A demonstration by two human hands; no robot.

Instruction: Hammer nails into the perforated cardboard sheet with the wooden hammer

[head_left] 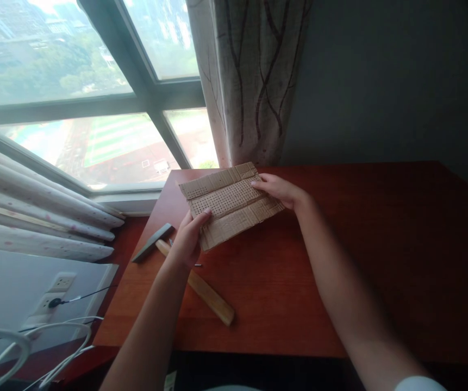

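A flat piece of brown cardboard (234, 198) with rows of small punched holes is raised above the wooden table, tilted toward me. My left hand (188, 239) grips its lower left edge, thumb on top. At the right edge, my right hand (276, 188) pinches it with the thumb on the upper face; the other fingers are partly hidden beneath. Below my left forearm lies a hammer with a dark metal head (152, 243) and a wooden handle (211, 297), partly covered by the hand. A small metal pin, maybe a nail (198, 265), lies beside the handle.
The reddish-brown table (274, 304) extends far to the right. Behind it stand a window (115, 144) and a patterned curtain (254, 76). On the left are another curtain (33, 217), a wall socket with a black plug (54, 302) and looping white cables (70, 326).
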